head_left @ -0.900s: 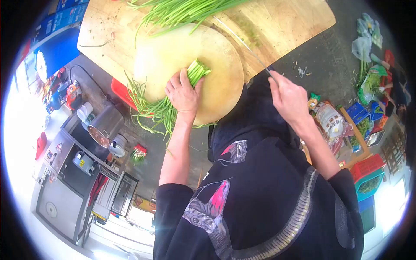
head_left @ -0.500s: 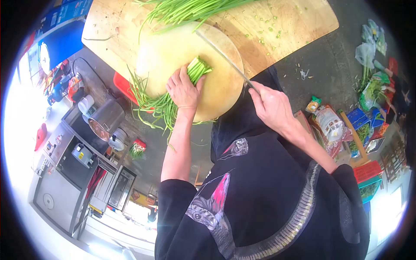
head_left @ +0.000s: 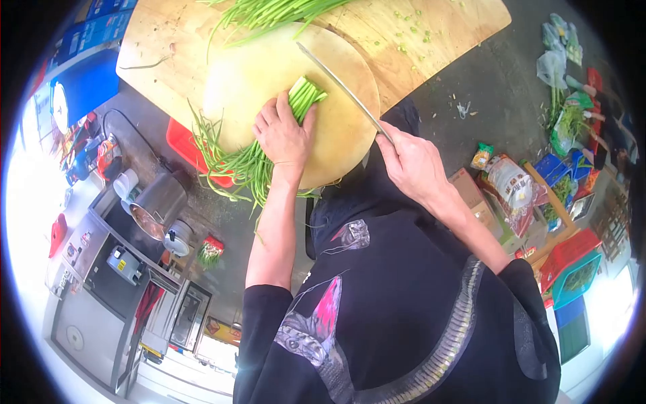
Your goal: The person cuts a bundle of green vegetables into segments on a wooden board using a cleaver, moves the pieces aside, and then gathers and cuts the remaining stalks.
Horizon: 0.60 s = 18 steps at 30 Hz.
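My left hand [head_left: 284,137] is closed around a bunch of green scallions [head_left: 307,96], pressing it onto a round cutting board [head_left: 340,141]. The cut ends stick out past my fingers, and the long tops trail to the lower left over the board's edge. In my right hand [head_left: 415,165] is the handle of a kitchen knife [head_left: 342,83]. Its long blade slants across the right part of the board, a little apart from the cut ends. More scallions [head_left: 269,15] lie at the far edge of the board.
The round board rests on a wooden table [head_left: 158,40] with small green bits scattered at right. Below its left side is a red basket [head_left: 185,145]. A metal pot [head_left: 161,202] stands on the floor at left. Sacks [head_left: 511,182] and vegetable crates [head_left: 572,273] are at right.
The whole view has shifted slightly, so the board and table appear a little higher and further left. Both hands keep their grips, and the knife remains beside the bunch.
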Motion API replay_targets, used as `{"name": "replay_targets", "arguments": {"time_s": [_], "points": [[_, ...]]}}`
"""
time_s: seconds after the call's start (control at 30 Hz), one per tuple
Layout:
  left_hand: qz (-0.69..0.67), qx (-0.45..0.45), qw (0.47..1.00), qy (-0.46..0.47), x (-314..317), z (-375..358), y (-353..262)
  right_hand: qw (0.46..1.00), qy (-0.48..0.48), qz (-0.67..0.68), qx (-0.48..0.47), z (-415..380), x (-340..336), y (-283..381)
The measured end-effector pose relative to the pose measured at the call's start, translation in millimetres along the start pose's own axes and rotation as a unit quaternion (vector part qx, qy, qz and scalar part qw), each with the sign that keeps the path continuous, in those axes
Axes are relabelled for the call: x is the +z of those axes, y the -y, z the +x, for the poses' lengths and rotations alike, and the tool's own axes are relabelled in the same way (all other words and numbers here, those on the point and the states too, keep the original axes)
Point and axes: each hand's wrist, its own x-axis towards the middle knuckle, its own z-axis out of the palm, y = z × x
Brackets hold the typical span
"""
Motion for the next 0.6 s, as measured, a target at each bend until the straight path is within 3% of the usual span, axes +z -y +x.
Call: {"name": "replay_targets", "arguments": {"time_s": [0.23, 0.6], "points": [[-0.021, -0.020, 0.999, 0.026, -3.4, 4.6, -5.3, 0.999, -0.027, 0.037, 0.007, -5.6, 11.0, 8.2], [-0.018, -0.013, 0.999, 0.041, -5.6, 5.1, -4.3, 0.999, 0.008, 0.040, 0.029, 2.2, 4.8, 4.0]]}}
